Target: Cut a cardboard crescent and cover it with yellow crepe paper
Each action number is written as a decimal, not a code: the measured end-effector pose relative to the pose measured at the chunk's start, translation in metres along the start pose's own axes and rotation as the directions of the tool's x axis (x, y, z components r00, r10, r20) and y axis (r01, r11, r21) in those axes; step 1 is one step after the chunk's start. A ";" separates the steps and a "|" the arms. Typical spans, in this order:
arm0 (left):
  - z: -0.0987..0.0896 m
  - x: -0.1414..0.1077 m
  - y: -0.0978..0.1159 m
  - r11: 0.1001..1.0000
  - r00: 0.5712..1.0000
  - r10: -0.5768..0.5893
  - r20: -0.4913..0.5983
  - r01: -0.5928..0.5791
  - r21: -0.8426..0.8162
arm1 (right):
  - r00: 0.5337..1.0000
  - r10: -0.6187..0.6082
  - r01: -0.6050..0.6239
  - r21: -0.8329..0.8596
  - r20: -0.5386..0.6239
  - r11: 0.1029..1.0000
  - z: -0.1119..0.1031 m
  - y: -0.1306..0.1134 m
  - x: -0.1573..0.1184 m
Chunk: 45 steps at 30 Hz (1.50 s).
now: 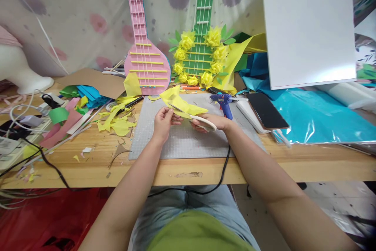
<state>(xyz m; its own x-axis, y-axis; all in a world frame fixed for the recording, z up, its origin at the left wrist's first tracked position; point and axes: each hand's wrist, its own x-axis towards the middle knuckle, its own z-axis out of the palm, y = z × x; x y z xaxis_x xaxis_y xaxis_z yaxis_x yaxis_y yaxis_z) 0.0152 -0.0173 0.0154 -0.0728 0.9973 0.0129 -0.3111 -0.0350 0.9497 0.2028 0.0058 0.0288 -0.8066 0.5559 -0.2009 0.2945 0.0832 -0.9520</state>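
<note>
My left hand [165, 122] pinches a sheet of yellow crepe paper [180, 101] above the grey cutting mat. A pair of scissors [208, 121] with white handles is in my right hand [202, 123], its fingers wrapped round the loops. The blades lie against the yellow paper and point left toward my left thumb. Beneath both hands spreads the cutting mat [176, 147]. A blue glue gun [223, 104] rests just behind my right hand, on the mat's right part.
At the back stand a pink paper lute [147, 61] and a green one [199, 57] ringed with yellow paper flowers. Yellow scraps [120, 125] litter the left. A phone [266, 110] and wrapped blue paper [323, 120] lie right. A black cable [225, 168] crosses the table edge.
</note>
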 end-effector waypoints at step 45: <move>0.013 -0.005 -0.008 0.994 0.994 0.037 -0.106 -0.047 -0.097 | 0.992 -0.106 0.106 0.008 0.067 0.994 0.008 -0.002 0.005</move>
<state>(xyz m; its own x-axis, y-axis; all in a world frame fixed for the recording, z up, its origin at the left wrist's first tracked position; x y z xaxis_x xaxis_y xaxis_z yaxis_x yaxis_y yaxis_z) 0.0301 -0.0217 0.0118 -0.1846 0.9827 0.0145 -0.3980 -0.0882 0.9131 0.1938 0.0019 0.0279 -0.8658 0.4874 -0.1135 0.2031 0.1348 -0.9698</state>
